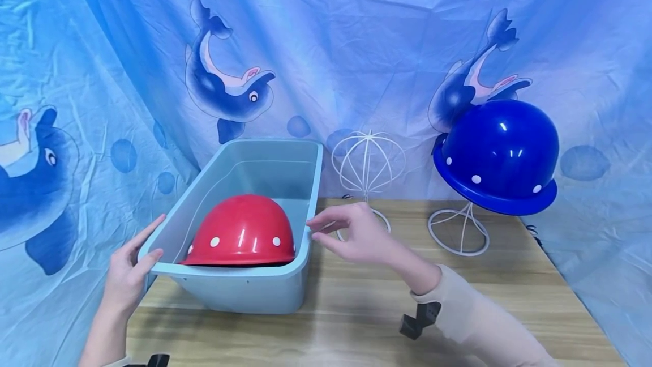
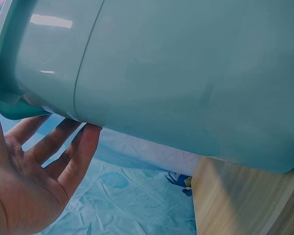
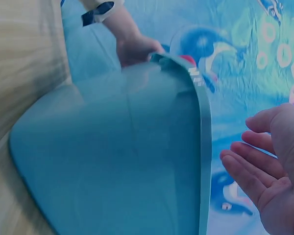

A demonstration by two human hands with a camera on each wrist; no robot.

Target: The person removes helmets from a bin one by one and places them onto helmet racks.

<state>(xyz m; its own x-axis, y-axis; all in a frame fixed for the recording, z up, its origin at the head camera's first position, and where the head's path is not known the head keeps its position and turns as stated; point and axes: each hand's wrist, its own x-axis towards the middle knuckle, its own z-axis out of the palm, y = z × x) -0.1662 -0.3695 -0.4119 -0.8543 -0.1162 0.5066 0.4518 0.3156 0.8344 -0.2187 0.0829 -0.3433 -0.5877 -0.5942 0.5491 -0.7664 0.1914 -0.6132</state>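
Observation:
A pale blue-green plastic tub [image 1: 244,287] stands on the wooden table, a red hard hat [image 1: 241,228] with white rivets lying dome-up inside it. At the tub's near left corner, my left hand [image 1: 129,271] holds the rim, thumb over the edge and fingers along the outer wall; the left wrist view shows those fingers [image 2: 88,142] against the tub. My right hand [image 1: 359,234] is beside the right rim, its fingers loosely bent with nothing between them. In the right wrist view a gap separates the right hand [image 3: 269,171] from the rim.
Right of the tub stands a white wire hat stand [image 1: 368,163], partly behind my right hand. Farther right, a blue hard hat [image 1: 504,154] sits tilted on another wire stand [image 1: 458,234]. A blue dolphin-print cloth [image 1: 346,61] hangs behind the table [image 1: 367,310] and along its sides.

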